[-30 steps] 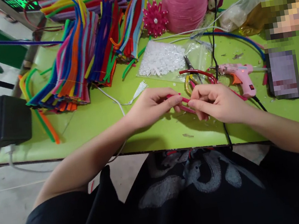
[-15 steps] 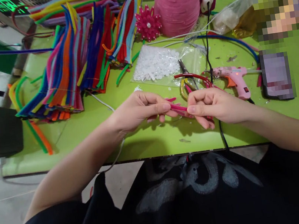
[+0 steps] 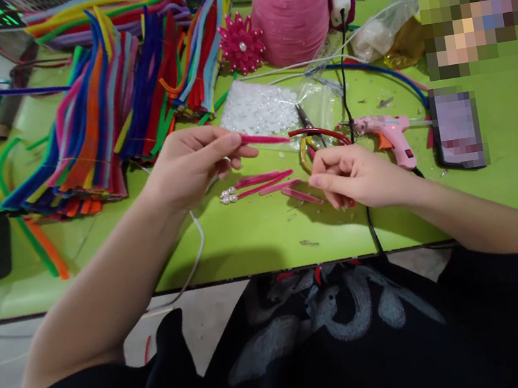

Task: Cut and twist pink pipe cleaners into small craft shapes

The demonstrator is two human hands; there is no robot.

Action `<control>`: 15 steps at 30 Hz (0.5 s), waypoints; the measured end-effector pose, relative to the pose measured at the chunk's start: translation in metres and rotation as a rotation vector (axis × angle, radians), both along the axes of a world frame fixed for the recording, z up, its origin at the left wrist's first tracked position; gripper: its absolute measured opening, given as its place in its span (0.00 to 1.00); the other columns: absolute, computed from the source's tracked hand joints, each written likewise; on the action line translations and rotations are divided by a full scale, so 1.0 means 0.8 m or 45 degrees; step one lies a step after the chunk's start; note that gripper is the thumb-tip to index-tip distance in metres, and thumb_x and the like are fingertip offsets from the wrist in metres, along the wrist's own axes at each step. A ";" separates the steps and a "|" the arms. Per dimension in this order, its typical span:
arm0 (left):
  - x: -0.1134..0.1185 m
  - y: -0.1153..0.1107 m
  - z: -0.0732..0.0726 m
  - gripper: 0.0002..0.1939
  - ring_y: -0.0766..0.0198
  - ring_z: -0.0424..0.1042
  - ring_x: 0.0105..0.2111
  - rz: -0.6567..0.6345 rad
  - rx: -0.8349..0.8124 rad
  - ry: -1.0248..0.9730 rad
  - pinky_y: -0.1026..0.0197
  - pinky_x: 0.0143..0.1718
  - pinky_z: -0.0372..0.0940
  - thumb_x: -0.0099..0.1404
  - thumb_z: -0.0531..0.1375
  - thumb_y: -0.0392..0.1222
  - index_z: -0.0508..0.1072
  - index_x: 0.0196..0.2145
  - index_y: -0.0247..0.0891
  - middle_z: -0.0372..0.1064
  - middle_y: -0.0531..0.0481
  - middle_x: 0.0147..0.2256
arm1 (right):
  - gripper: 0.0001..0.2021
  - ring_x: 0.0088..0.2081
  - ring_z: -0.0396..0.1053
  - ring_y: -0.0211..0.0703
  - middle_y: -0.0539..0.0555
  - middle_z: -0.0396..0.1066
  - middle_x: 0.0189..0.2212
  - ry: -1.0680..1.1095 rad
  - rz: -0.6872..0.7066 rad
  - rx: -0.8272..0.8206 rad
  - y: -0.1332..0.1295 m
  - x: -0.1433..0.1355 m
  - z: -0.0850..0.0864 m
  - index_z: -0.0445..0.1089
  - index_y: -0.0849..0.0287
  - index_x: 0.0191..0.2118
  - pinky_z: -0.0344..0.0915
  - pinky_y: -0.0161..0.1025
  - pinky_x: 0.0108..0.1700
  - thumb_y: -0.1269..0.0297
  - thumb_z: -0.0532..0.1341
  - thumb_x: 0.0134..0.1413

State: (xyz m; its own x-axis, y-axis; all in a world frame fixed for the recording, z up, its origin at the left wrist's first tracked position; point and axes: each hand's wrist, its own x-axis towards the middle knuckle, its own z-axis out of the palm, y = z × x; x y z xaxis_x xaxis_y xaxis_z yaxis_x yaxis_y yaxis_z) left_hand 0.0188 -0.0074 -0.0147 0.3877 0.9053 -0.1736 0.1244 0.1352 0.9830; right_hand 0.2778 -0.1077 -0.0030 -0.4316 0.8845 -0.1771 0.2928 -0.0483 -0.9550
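My left hand (image 3: 199, 164) pinches one end of a short pink pipe cleaner (image 3: 266, 138), which points to the right above the table. Lower down and to the right, my right hand (image 3: 351, 175) is closed, thumb against bent fingers; whatever it may hold is hidden. Between the hands, several pink pipe cleaner pieces (image 3: 303, 196) lie on the green table (image 3: 227, 244). White pearl beads (image 3: 228, 194) sit at the left ends of some of them. Pliers (image 3: 304, 116) with yellow handles and a dark red pipe cleaner (image 3: 320, 130) lie just beyond my right hand.
Bundles of coloured pipe cleaners (image 3: 93, 128) fill the left. Behind are a bag of white beads (image 3: 256, 110), a pink flower (image 3: 242, 44) and a pink dome (image 3: 291, 11). A pink glue gun (image 3: 393, 135), a black cable (image 3: 343, 77) and a phone (image 3: 456, 129) lie right.
My hands have parted. The left one has moved up and left with the pink pipe cleaner, whose right end is now free of my right hand. Pieces on the table have come into sight.
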 end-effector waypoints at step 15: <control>-0.001 0.029 -0.027 0.11 0.73 0.67 0.21 -0.335 0.068 0.296 0.71 0.20 0.61 0.68 0.69 0.43 0.83 0.32 0.33 0.80 0.42 0.31 | 0.23 0.21 0.57 0.38 0.55 0.73 0.22 -1.235 0.201 1.000 -0.009 -0.005 -0.030 0.74 0.60 0.33 0.38 0.39 0.28 0.54 0.49 0.75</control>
